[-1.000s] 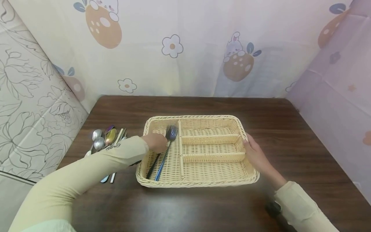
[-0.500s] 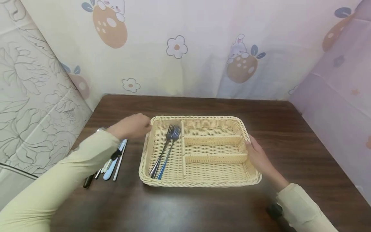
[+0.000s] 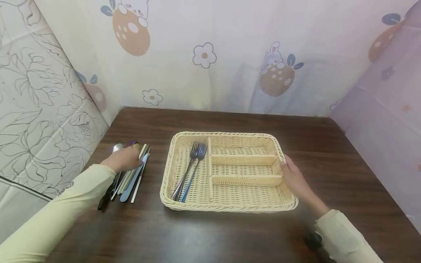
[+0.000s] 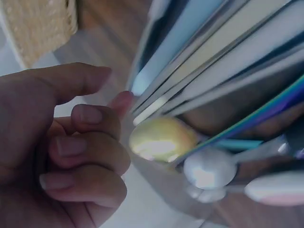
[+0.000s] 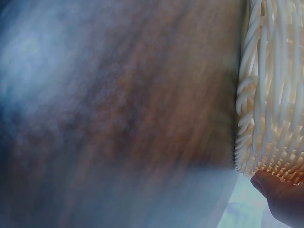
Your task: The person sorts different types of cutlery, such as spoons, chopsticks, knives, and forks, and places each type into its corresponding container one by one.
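My left hand [image 3: 123, 159] hovers over a pile of cutlery at the table's left, thumb and forefinger apart, the other fingers curled, nothing between them. Close by its fingertips in the left wrist view lie a gold spoon [image 4: 161, 137], a silver spoon [image 4: 209, 168] and a light-blue knife [image 4: 175, 42]. On the right, my right hand [image 3: 294, 179] grips the end rim of a cream wicker cutlery basket [image 3: 227, 208], thumb showing on its edge in the right wrist view. Two forks, one dark [image 3: 187, 170] and one blue [image 3: 194, 173], lie side by side in the left compartment.
Dividers split the basket's right part into three compartments, with a long divider [image 3: 210, 171] beside the forks. A dark handle [image 3: 104, 200] sticks out toward the front of the pile. Patterned cloth [image 3: 230, 84] hangs behind the brown table [image 3: 210, 237].
My left hand has come out of the basket, passed over its left rim and moved left to the cutlery pile. The right hand still holds the basket, and the forks lie inside it.
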`<action>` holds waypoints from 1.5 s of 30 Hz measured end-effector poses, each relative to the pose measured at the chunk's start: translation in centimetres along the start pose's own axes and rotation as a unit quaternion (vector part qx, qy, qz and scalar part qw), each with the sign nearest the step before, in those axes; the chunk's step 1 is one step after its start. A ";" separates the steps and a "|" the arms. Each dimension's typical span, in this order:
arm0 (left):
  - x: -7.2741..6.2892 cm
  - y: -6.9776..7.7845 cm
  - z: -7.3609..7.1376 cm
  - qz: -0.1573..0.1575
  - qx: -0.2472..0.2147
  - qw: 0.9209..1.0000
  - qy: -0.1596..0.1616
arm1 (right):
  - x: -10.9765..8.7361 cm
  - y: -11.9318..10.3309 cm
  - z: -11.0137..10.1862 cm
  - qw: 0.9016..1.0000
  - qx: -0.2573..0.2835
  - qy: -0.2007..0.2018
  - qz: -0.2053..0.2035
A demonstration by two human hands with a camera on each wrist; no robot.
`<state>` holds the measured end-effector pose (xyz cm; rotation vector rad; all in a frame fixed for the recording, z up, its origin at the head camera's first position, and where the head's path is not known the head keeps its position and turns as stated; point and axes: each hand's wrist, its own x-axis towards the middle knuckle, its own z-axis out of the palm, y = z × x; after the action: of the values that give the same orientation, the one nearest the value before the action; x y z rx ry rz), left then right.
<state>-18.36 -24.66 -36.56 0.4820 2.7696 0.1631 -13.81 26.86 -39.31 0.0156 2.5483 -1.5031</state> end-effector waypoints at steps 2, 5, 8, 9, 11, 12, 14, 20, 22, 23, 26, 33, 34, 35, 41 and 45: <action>0.0 0.1 0.8 0.011 -0.012 1.000 -0.002 | 0.0 0.0 0.0 1.000 -0.004 0.000 0.003; 0.0 0.6 1.8 0.021 -0.003 1.000 -0.001 | -0.1 0.0 0.0 1.000 -0.005 0.002 0.004; 0.0 1.2 2.5 0.020 0.018 1.000 0.007 | -0.1 0.0 0.1 1.000 -0.001 -0.002 -0.001; 0.1 1.3 2.6 0.018 0.026 0.999 0.011 | -0.1 0.0 0.1 1.000 0.002 -0.002 -0.002; 0.1 1.6 2.9 0.021 0.041 0.999 0.023 | -0.1 0.0 0.1 1.000 0.004 -0.003 -0.003; 0.2 1.7 3.1 0.022 0.049 0.998 0.030 | -0.1 0.0 0.1 1.000 0.004 -0.003 -0.004; 0.3 1.7 3.3 0.026 0.057 0.997 0.041 | 0.0 0.0 0.1 1.000 0.006 -0.002 -0.005; 0.3 2.0 3.5 0.025 0.036 0.998 0.034 | 0.0 0.0 0.1 1.000 -0.004 0.003 -0.005; 0.3 2.1 3.2 0.032 0.030 0.998 0.036 | 0.0 -0.1 0.1 1.000 -0.006 0.005 -0.003; 0.3 2.2 2.9 0.035 0.029 0.998 0.037 | 0.0 -0.1 0.1 1.000 -0.007 0.005 -0.002; 0.2 2.8 1.5 0.053 0.048 0.996 0.055 | 0.1 -0.1 0.1 1.000 -0.005 0.004 -0.003; 1.1 6.2 -3.0 0.067 0.074 0.993 0.069 | 0.0 -0.1 0.1 1.000 -0.001 0.001 0.000; 1.3 7.0 -3.6 0.071 0.076 0.992 0.069 | 0.0 -0.2 0.1 1.000 0.000 0.001 0.001; 1.6 7.8 -4.2 0.082 0.085 0.990 0.073 | 0.0 -0.2 0.1 1.000 0.001 0.001 0.001; 3.4 13.4 -6.3 0.185 0.117 0.974 0.065 | -0.1 -0.3 0.2 1.000 0.008 0.002 -0.001; 4.8 17.0 -6.4 0.245 0.132 0.960 0.028 | -0.1 -0.2 0.3 1.000 0.013 0.003 -0.007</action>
<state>-19.51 -7.43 -29.08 1.2478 2.6794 -0.0867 -13.65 26.52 -39.20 0.0064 2.5398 -1.5426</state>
